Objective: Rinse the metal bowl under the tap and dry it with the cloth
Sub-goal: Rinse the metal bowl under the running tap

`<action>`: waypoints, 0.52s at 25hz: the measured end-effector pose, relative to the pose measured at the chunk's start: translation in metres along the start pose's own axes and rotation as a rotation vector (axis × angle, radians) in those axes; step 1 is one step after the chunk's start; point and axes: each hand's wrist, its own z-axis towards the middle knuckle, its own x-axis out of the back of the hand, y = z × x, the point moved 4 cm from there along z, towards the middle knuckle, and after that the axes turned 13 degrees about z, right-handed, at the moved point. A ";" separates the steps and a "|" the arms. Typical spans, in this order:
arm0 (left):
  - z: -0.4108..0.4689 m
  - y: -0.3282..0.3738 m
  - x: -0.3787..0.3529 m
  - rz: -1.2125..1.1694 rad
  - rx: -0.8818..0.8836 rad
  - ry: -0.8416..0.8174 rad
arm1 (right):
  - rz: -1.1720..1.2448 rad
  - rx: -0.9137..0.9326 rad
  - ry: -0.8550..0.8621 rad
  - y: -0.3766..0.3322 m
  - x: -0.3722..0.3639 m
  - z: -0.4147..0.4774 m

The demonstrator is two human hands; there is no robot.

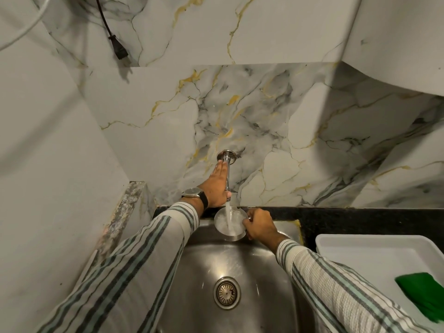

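A small metal bowl (225, 233) is held above the steel sink (204, 272), right under the chrome tap (227, 169) that juts from the marble wall. Water streams from the spout into the bowl and froths white inside it. My right hand (259, 227) grips the bowl by its right rim. My left hand (216, 186), with a watch on the wrist, lies flat along the left side of the tap, fingers straight and thumb under the spout end. A green cloth (422, 294) lies in a white tray at the lower right.
The white tray (360, 251) stands on the black counter (360, 219) right of the sink. The sink drain (227, 293) is in the middle of the basin. A black plug on a cord (120, 52) hangs on the wall at the upper left.
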 end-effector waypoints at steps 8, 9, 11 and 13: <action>-0.003 0.002 0.001 -0.012 0.007 0.012 | 0.018 0.048 -0.088 0.003 -0.014 -0.001; -0.003 0.003 0.001 -0.014 0.008 0.014 | 0.020 0.053 -0.087 0.003 -0.014 -0.001; -0.003 0.002 0.001 -0.017 0.013 0.018 | 0.023 0.049 -0.083 0.004 -0.013 -0.001; -0.003 0.003 0.001 -0.019 0.010 0.021 | 0.029 0.045 -0.083 0.005 -0.012 -0.002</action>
